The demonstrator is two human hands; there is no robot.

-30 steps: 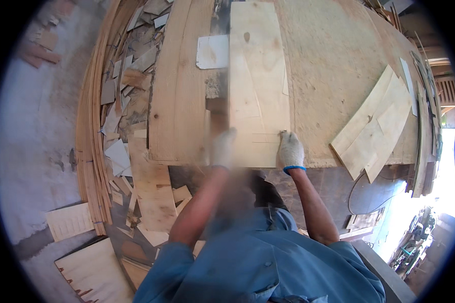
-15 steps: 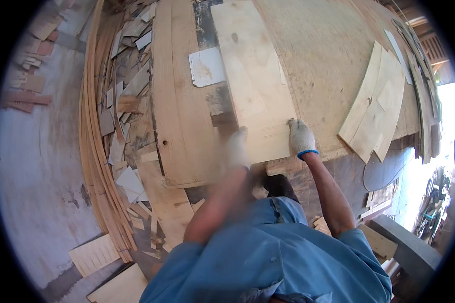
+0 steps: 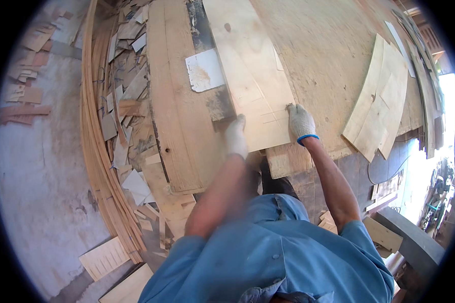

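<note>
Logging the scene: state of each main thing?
Long pale plywood board: flat, cross lines near its near end
Left hand, white glove: at board's left edge, grip unclear
Right hand, white knit glove, blue cuff: closed at board's right edge
White rectangular panel: flat, stained
Long thin brown wooden strips: bundled

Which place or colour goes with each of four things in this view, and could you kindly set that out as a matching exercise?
Column one
1. left hand
2. right hand
3. small flat panel
4. shirt

Column two
A. at the right edge of the long board
B. blue, at the bottom of the picture
C. at the left edge of the long board
D. white, with a brownish patch

Right pairs: 1-C, 2-A, 3-D, 4-B
</note>
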